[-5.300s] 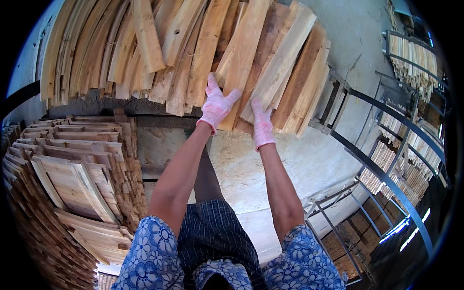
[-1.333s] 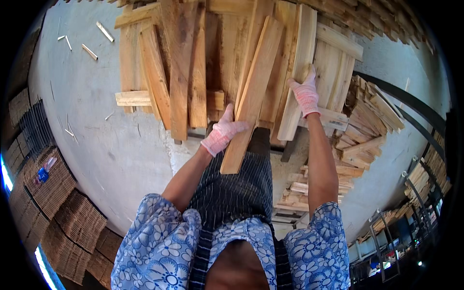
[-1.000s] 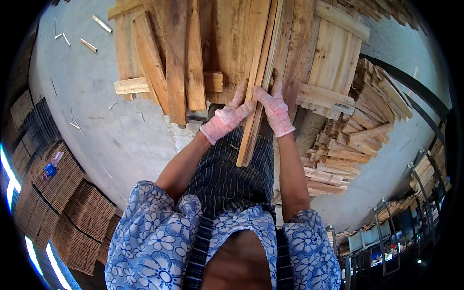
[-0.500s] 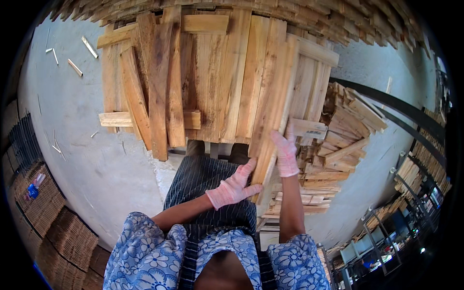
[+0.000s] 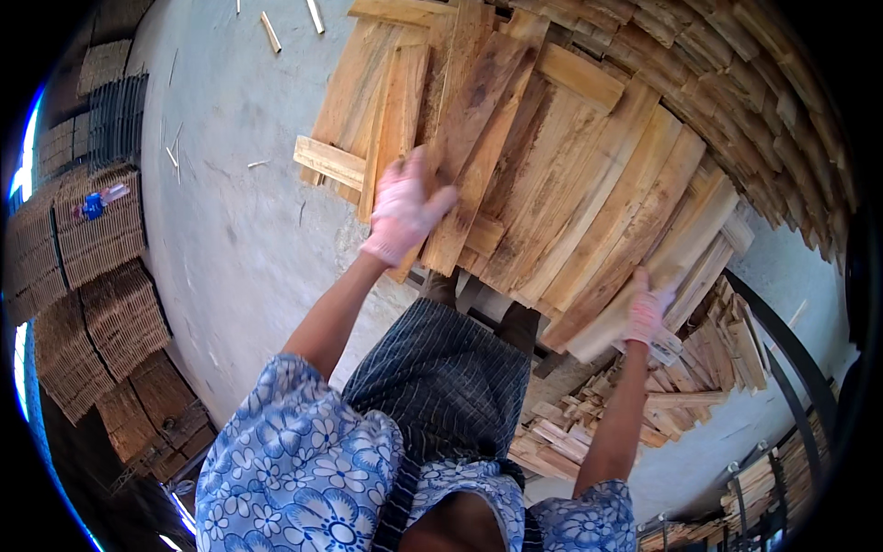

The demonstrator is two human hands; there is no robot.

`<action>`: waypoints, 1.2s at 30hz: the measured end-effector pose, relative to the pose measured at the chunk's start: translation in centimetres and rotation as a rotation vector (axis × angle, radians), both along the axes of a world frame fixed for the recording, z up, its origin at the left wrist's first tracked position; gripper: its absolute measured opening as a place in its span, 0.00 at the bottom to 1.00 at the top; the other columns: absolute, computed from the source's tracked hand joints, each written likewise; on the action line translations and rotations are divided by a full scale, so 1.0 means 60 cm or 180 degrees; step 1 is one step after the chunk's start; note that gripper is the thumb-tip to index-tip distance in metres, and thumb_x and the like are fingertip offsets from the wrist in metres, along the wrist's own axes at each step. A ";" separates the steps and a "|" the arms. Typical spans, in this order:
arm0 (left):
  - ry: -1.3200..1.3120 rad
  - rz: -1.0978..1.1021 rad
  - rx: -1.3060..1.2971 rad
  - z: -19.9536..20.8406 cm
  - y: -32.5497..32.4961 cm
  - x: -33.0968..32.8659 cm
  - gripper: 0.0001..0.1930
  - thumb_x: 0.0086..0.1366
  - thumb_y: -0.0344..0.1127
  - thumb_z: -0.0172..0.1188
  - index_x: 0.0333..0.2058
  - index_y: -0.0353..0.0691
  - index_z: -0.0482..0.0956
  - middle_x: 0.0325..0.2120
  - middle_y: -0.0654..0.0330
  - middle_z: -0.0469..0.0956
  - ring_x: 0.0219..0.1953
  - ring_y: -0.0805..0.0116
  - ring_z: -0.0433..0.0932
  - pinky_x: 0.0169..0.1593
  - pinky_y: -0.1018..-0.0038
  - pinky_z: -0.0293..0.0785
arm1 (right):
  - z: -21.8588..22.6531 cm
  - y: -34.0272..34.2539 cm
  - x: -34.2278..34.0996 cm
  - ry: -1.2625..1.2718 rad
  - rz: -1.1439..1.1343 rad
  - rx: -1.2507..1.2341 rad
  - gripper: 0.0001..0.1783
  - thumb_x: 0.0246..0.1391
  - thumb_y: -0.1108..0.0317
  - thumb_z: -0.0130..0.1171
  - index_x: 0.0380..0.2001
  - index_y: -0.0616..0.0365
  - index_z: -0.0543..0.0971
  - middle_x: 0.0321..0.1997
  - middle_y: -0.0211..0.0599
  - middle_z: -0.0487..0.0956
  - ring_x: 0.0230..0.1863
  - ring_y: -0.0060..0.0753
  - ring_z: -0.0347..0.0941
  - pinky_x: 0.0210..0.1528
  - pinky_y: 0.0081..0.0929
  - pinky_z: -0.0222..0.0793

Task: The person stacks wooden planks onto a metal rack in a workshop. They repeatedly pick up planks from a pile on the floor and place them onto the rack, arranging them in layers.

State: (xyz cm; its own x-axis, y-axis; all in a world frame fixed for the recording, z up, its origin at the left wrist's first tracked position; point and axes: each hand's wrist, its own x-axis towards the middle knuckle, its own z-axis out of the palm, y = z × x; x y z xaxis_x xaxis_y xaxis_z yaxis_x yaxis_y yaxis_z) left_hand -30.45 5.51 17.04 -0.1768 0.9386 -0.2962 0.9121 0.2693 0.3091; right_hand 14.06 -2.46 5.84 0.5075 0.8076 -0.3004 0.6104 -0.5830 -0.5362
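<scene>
Both my hands wear pale pink gloves. My left hand [image 5: 405,210], fingers apart and slightly blurred, is at the near ends of loose planks lying across the layer; a narrow plank [image 5: 402,92] lies under its fingertips and a dark brown plank [image 5: 478,92] is close to its right. My right hand [image 5: 647,311] lies with fingers spread on a pale plank [image 5: 602,340] at the right of the row; the plank is blurred. Under them lie planks side by side, forming a flat layer [image 5: 589,175]. A short crosspiece [image 5: 329,163] sticks out at the left.
A tall stack of planks [image 5: 736,83] stands at the far right. Wood offcuts [image 5: 708,340] are heaped on the right beside a dark metal bar [image 5: 782,331]. Bundled wood stacks [image 5: 101,221] line the left. Thin wood slivers [image 5: 270,32] lie on the grey floor [image 5: 239,101].
My hands were together on planks at the near right. They have moved apart: the left to the loose planks at left, the right further right. The view has turned and shifted.
</scene>
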 end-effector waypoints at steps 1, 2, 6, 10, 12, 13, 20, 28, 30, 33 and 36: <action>0.0306 -0.0036 -0.0165 -0.008 0.012 0.029 0.40 0.66 0.52 0.64 0.71 0.46 0.60 0.59 0.37 0.67 0.63 0.41 0.67 0.65 0.51 0.66 | -0.014 -0.003 -0.026 -0.0365 0.0134 -0.0098 0.55 0.58 0.52 0.67 0.78 0.52 0.46 0.71 0.70 0.59 0.69 0.71 0.61 0.72 0.51 0.59; 0.0612 -0.0069 -0.0320 -0.018 0.026 0.065 0.41 0.65 0.53 0.65 0.72 0.49 0.59 0.59 0.37 0.68 0.63 0.40 0.68 0.65 0.51 0.66 | -0.020 -0.001 -0.040 -0.0730 0.0267 -0.0183 0.54 0.58 0.53 0.67 0.78 0.53 0.47 0.72 0.70 0.58 0.70 0.71 0.59 0.73 0.50 0.57; -0.0002 0.0207 -0.0673 -0.028 0.048 0.035 0.43 0.63 0.55 0.65 0.73 0.59 0.56 0.58 0.38 0.68 0.63 0.39 0.69 0.63 0.49 0.67 | 0.048 0.018 -0.040 -0.0172 0.0054 -0.0436 0.52 0.57 0.57 0.69 0.76 0.57 0.51 0.74 0.63 0.58 0.72 0.65 0.58 0.75 0.48 0.55; -0.0791 0.0516 -0.0158 -0.007 0.010 -0.014 0.41 0.63 0.53 0.67 0.72 0.56 0.60 0.55 0.37 0.69 0.59 0.37 0.71 0.60 0.50 0.71 | 0.111 0.030 -0.150 0.0463 0.0029 0.0252 0.50 0.54 0.65 0.71 0.74 0.60 0.55 0.72 0.59 0.63 0.72 0.58 0.60 0.74 0.44 0.59; -0.0607 0.0732 -0.0140 0.002 0.012 -0.039 0.41 0.62 0.53 0.68 0.71 0.55 0.62 0.54 0.35 0.69 0.57 0.35 0.72 0.61 0.50 0.71 | 0.147 0.061 -0.264 0.1278 0.0029 0.0511 0.49 0.53 0.65 0.71 0.73 0.61 0.56 0.71 0.58 0.65 0.72 0.54 0.60 0.73 0.44 0.60; -0.0337 0.0832 -0.0145 0.010 0.015 -0.052 0.41 0.62 0.54 0.68 0.71 0.55 0.62 0.54 0.34 0.69 0.57 0.35 0.72 0.60 0.50 0.71 | 0.170 0.086 -0.333 0.1674 -0.0089 0.0425 0.49 0.53 0.64 0.71 0.73 0.62 0.57 0.70 0.58 0.65 0.72 0.53 0.61 0.73 0.44 0.60; 0.0401 0.0552 -0.0771 -0.038 0.088 -0.090 0.53 0.57 0.54 0.70 0.75 0.56 0.47 0.59 0.33 0.66 0.62 0.32 0.67 0.62 0.48 0.69 | 0.128 0.249 -0.597 0.0235 0.0733 -0.0623 0.53 0.52 0.56 0.67 0.75 0.44 0.48 0.64 0.64 0.61 0.59 0.67 0.71 0.58 0.56 0.72; -0.1937 0.1826 -0.0260 0.005 0.065 -0.239 0.45 0.61 0.41 0.66 0.74 0.40 0.56 0.44 0.49 0.79 0.38 0.65 0.78 0.40 0.68 0.78 | 0.138 0.156 -0.435 0.0913 0.0964 -0.0027 0.53 0.46 0.60 0.70 0.75 0.41 0.55 0.63 0.61 0.65 0.62 0.67 0.69 0.64 0.54 0.69; -0.1563 0.1677 -0.0105 0.029 0.049 -0.241 0.44 0.64 0.45 0.65 0.74 0.39 0.56 0.54 0.48 0.78 0.51 0.61 0.78 0.55 0.69 0.75 | 0.111 0.063 -0.337 0.0654 0.0911 0.0355 0.54 0.46 0.63 0.71 0.75 0.42 0.56 0.65 0.60 0.65 0.63 0.66 0.68 0.66 0.51 0.69; -0.1485 0.1157 0.0209 0.035 0.009 -0.290 0.41 0.68 0.44 0.59 0.74 0.37 0.55 0.65 0.48 0.70 0.64 0.57 0.71 0.66 0.68 0.66 | 0.115 -0.047 -0.182 0.0325 0.0600 0.0238 0.55 0.46 0.65 0.72 0.76 0.42 0.54 0.67 0.59 0.64 0.65 0.65 0.66 0.66 0.50 0.68; -0.1951 0.1297 -0.0290 0.114 0.003 -0.203 0.40 0.68 0.37 0.57 0.74 0.31 0.51 0.65 0.48 0.68 0.60 0.64 0.72 0.63 0.72 0.70 | 0.137 -0.069 -0.038 -0.0378 0.0181 -0.0510 0.56 0.47 0.65 0.72 0.76 0.42 0.54 0.69 0.57 0.63 0.67 0.63 0.66 0.67 0.50 0.68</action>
State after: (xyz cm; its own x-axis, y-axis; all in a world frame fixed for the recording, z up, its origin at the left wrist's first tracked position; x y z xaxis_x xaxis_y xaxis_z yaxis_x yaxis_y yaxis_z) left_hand -42.64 5.71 23.91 -0.2840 0.8009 -0.5272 0.4054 0.5986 0.6909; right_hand 11.76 -6.59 14.06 0.5019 0.7827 -0.3681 0.6982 -0.6178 -0.3615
